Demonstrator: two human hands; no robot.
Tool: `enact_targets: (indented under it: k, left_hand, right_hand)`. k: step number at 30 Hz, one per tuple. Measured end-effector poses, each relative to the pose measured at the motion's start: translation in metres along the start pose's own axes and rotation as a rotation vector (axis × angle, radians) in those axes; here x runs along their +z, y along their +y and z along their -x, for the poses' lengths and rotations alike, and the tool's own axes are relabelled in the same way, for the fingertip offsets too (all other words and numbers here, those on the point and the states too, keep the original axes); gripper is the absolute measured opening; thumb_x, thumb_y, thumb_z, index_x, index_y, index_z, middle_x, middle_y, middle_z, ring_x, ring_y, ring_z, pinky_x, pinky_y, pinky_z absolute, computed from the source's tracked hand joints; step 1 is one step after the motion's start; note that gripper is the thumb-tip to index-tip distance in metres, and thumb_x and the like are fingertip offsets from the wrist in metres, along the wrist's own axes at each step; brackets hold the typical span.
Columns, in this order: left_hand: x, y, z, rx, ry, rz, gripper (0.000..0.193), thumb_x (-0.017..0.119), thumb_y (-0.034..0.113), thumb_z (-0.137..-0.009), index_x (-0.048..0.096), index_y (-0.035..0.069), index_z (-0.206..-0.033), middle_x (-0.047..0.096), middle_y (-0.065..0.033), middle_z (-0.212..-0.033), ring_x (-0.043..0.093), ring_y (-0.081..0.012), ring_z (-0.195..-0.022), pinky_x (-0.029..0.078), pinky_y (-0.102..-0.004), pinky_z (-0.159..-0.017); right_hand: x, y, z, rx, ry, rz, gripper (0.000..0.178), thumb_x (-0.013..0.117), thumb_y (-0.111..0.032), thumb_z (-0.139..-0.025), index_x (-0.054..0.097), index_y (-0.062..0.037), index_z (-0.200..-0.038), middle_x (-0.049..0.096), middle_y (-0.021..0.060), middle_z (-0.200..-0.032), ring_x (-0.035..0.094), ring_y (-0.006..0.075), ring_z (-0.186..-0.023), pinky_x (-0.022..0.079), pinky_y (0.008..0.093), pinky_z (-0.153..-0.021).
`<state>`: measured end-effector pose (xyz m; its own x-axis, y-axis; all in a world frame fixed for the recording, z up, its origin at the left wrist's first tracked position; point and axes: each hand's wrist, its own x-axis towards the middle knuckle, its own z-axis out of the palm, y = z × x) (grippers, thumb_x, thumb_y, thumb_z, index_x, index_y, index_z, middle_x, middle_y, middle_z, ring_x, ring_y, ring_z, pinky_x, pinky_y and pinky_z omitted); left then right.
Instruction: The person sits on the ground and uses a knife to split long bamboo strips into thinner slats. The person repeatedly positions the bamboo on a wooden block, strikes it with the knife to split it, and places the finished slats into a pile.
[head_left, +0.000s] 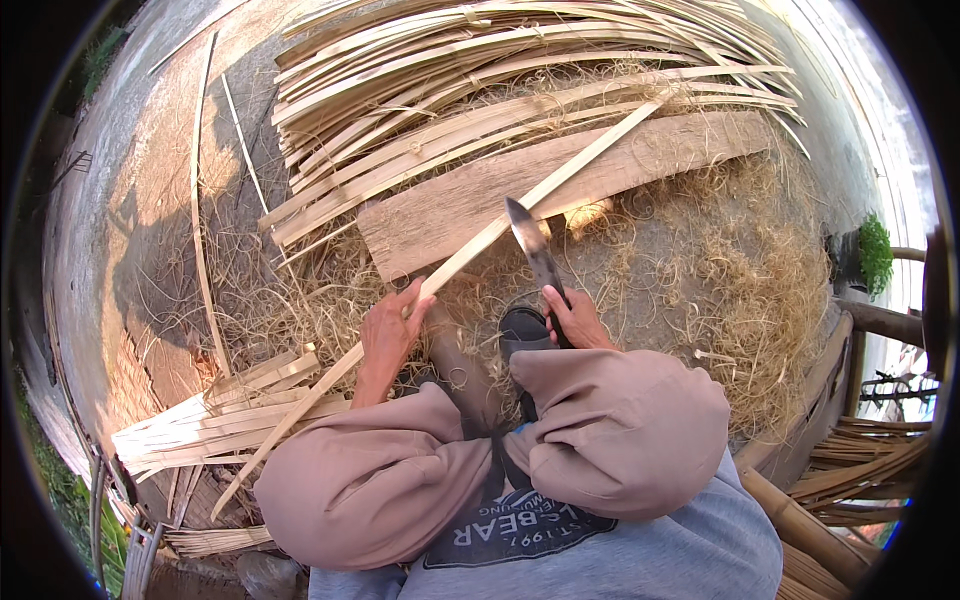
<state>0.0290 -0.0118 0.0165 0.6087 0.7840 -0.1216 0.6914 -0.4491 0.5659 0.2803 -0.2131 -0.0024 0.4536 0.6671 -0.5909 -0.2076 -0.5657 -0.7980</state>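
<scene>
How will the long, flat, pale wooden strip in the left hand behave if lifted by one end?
Probably light for its length: the strip looks narrow and thin, and only the left hand grips it. Likely springy rather than floppy, since it runs nearly straight across the broad brown wooden plank. Unlikely to roll, given its flat face.
</scene>
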Motion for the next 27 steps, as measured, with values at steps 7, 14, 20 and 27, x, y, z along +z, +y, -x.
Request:
enact_targets:
  k: [7, 14, 20, 27]
  left_hand:
    - [-0.001, -0.005, 0.001, -0.002, -0.010, 0.123, 0.034, 0.063, 0.044, -0.101, 0.076, 0.021, -0.123, 0.067, -0.0154, -0.075, 0.064, -0.0374, -0.071, 0.050, -0.0476, -0.067]
    - [-0.004, -0.021, -0.010, -0.278, -0.551, 0.399, 0.060, 0.047, 0.055, -0.106, 0.079, 0.006, -0.092, 0.053, -0.0067, -0.055, 0.055, -0.0195, -0.054, 0.044, -0.0367, -0.058]
    - [-0.002, -0.019, -0.018, -0.282, -0.568, 0.406, 0.071, 0.044, 0.061, -0.105, 0.074, 0.004, -0.074, 0.048, -0.0027, -0.050, 0.051, -0.0141, -0.048, 0.041, -0.0333, -0.053]
    - [-0.013, -0.016, -0.020, -0.405, -0.666, 0.518, 0.074, 0.048, 0.065, -0.103, 0.072, 0.003, -0.071, 0.048, 0.0002, -0.049, 0.044, -0.0117, -0.043, 0.035, -0.0299, -0.045]
  right_hand:
    - [0.015, -0.015, 0.021, -0.075, -0.128, 0.166, 0.045, 0.058, -0.043, -0.105, 0.062, -0.0018, -0.086, 0.060, 0.0068, -0.066, 0.059, 0.0151, -0.055, 0.046, 0.0332, -0.053]
    - [-0.048, -0.055, -0.038, -0.767, 0.390, 0.713, 0.045, 0.072, -0.029, -0.094, 0.054, -0.0023, -0.125, 0.066, 0.0198, -0.092, 0.067, 0.0382, -0.081, 0.053, 0.0458, -0.070]
    - [-0.081, -0.039, -0.065, -0.270, 0.521, 0.891, 0.046, 0.070, -0.039, -0.095, 0.059, 0.0000, -0.116, 0.069, 0.0253, -0.090, 0.070, 0.0431, -0.088, 0.054, 0.0505, -0.076]
    - [0.009, 0.000, -0.003, -0.472, 0.104, 0.991, 0.049, 0.071, -0.046, -0.092, 0.062, 0.0021, -0.094, 0.068, 0.0242, -0.074, 0.070, 0.0428, -0.074, 0.054, 0.0519, -0.068]
